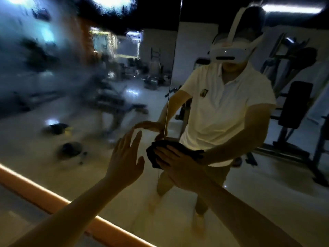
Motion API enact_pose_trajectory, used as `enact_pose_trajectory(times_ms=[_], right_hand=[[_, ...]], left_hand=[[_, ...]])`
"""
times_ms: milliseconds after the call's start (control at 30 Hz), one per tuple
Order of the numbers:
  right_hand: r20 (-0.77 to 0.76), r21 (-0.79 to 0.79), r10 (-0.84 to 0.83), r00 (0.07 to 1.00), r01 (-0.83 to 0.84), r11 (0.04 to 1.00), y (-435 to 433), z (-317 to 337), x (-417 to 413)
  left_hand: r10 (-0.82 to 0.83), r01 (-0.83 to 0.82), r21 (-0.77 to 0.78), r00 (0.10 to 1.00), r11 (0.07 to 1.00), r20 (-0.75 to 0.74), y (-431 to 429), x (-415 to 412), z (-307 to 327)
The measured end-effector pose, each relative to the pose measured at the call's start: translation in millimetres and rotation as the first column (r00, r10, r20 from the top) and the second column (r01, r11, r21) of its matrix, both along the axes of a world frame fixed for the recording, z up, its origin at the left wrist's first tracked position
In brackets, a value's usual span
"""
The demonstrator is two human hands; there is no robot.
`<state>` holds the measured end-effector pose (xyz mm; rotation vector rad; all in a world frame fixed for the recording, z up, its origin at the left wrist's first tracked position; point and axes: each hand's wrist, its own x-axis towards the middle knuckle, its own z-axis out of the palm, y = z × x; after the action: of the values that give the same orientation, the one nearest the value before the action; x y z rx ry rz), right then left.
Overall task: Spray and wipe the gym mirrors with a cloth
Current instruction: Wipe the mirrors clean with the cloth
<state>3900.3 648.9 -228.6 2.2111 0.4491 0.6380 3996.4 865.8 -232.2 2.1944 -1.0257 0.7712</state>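
Note:
A large wall mirror (80,107) fills the view, split by a vertical seam (170,82) into two panels. The left panel is fogged and streaked with spray. My right hand (176,163) presses a dark cloth (158,152) flat against the glass near the seam, fingers straight. My left hand (124,157) is raised with spread fingers, its fingertips at or just off the glass left of the cloth; it holds nothing. No spray bottle is in view.
An orange lit ledge (58,202) runs along the mirror's bottom edge. The mirror reflects a person in a white shirt with a headset (227,54), weight benches, a rack and small objects on a pale gym floor.

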Motion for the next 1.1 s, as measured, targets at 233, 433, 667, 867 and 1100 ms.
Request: enact_pose_trajectory(times_ms=[233,433,667,867,1100], right_hand=[[0.347,0.163,-0.092,0.933,0.036,0.986,18,140,28],[0.628,0.372,-0.279,0.726,0.035,0.928,34,246,40],[0.710,0.667,-0.609,0.354,-0.060,0.743,68,317,87],[0.729,0.536,-0.491,0.477,0.049,0.843,131,329,169],[0.592,0.169,-0.206,0.779,0.130,0.977,158,327,203]], left_hand=[[-0.109,0.132,-0.130,0.979,0.983,0.169,-10,42,85],[-0.208,0.299,-0.137,0.866,0.944,0.455,8,93,164],[-0.141,0.281,-0.138,0.779,0.950,0.611,32,163,236],[-0.024,0.145,-0.148,0.789,0.978,0.615,62,219,256],[0.054,0.144,-0.266,0.784,0.953,0.618,66,242,265]])
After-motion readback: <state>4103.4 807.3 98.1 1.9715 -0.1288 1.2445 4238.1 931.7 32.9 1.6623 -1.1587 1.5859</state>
